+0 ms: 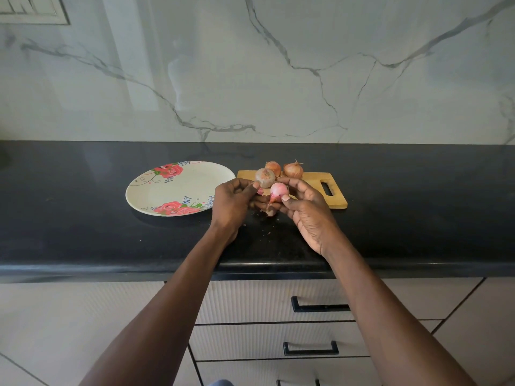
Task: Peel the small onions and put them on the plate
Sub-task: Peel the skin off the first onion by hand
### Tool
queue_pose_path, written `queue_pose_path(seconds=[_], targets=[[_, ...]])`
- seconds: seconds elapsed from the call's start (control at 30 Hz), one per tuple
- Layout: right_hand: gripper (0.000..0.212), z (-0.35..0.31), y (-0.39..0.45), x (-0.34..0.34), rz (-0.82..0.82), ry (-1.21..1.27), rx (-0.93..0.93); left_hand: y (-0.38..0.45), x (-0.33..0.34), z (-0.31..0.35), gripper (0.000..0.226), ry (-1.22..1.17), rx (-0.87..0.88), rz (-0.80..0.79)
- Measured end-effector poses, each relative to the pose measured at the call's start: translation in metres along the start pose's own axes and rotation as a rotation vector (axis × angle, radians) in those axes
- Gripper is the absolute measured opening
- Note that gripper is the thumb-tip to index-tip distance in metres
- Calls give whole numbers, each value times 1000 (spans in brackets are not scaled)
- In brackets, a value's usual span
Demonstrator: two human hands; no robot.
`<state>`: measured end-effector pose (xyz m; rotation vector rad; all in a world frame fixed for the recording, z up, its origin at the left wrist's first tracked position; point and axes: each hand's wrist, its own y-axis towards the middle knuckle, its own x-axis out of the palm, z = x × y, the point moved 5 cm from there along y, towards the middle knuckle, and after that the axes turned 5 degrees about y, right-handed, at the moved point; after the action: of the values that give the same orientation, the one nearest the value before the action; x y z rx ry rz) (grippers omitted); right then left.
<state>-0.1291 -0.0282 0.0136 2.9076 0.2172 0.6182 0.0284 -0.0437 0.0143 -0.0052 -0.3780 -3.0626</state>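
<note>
Over the black desk, the right hand grips a half-peeled pink onion while the left hand pinches its loose skin

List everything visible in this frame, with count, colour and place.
Unpeeled onions: three, brown, on the board's far end.
Peeled onion: one, pink, held in both hands above the counter.
Cutting board: one, wooden, right of the plate.
Plate: one, cream with red roses, on the counter, no onions on it.
Counter: one, black.
Drawers: pale, black handles, below the counter.
Left hand: pinches a pink scrap.
Right hand: grips the peeled onion.
</note>
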Motion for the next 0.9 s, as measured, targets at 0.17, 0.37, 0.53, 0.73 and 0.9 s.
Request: queue_pose_path(seconds=[0.17, 0.37, 0.53, 0.73, 0.9], targets=[[36, 0, 1, -3, 29, -3, -8, 2, -5, -2, 9, 162, 59, 95], [23, -2, -1, -2, 17, -23, -25, -7, 8, 11, 28, 22, 80, -125], [26, -3, -2, -4, 24, -43, -71, -8, 12, 11, 27, -70, 75, -222], [32, 2, 1, -2, -6, -93, -59, -6, 5, 12, 13, 25, 159, -28], [33, 2, 0, -3, 8, -109, -38, -7, 5, 15, 11, 47, 169, -16]])
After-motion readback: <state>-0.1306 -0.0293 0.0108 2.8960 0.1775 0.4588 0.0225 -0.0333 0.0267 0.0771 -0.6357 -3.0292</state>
